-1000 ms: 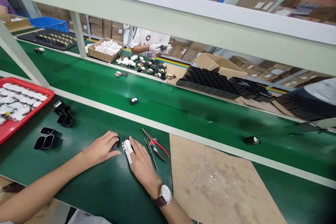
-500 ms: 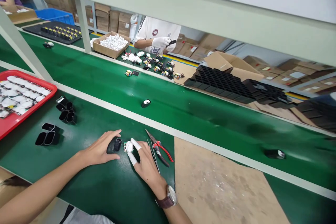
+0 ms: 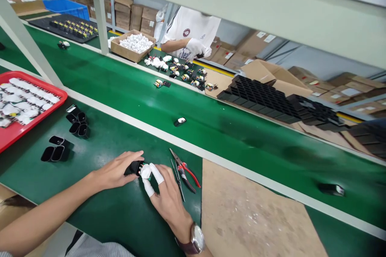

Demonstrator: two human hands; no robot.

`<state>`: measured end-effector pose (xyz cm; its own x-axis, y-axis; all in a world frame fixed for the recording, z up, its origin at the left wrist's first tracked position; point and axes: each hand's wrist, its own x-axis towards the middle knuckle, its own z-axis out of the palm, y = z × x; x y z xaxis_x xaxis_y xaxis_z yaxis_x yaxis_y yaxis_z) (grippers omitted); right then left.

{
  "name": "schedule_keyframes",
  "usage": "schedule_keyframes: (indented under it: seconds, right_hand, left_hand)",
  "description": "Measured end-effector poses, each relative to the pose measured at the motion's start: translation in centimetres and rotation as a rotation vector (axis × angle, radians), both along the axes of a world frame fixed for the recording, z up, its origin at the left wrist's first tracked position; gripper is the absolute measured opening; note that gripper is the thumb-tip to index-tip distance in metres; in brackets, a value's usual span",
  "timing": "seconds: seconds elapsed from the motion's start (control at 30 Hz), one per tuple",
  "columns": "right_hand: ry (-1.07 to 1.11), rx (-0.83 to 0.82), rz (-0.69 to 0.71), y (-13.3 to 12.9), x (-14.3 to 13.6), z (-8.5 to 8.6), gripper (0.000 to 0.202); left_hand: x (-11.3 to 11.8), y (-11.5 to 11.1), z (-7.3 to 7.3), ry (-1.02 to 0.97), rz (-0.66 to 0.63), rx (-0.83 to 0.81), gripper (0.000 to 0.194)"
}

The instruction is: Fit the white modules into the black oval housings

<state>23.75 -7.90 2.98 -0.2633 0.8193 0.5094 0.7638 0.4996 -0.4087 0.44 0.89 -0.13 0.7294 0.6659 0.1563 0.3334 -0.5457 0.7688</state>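
My left hand (image 3: pixel 119 170) is wrapped round a black plastic housing (image 3: pixel 132 168) just above the green bench, its open end facing right. Between thumb and finger, both in white finger cots, my right hand (image 3: pixel 165 192) pinches a small circuit board (image 3: pixel 146 172) topped with a white lump. The board's left edge meets the mouth of the housing; how deep it sits I cannot tell. Tweezers (image 3: pixel 178 180) and red-handled pliers (image 3: pixel 185 170) lie just right of my right hand.
Several black housings (image 3: pixel 57 153) stand at left near a red tray (image 3: pixel 62 95) of white-topped boards. Beyond runs a green conveyor belt (image 3: pixel 135 96) carrying a few pieces. Opposite, a co-worker's gloved hands (image 3: pixel 197 48) hold something dark. Cardboard (image 3: pixel 253 213) covers the bench at right.
My left hand has closed round the housing, and the board has come left against its mouth. Pieces on the belt appear further right; the view has also shifted slightly.
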Motion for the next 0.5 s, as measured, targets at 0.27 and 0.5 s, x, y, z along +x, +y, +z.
schedule_keyframes:
  seconds: [0.27,0.5]
  right_hand:
    - [-0.150,-0.068,-0.007,-0.2,-0.4,1.3,0.056]
    - [-0.238,-0.103,-0.007,0.1,-1.0,1.9,0.047]
  left_hand:
    - [0.1,-0.1,0.3,-0.032,-0.027,0.076,0.079]
    - [0.1,-0.1,0.0,-0.047,-0.042,0.102,0.077]
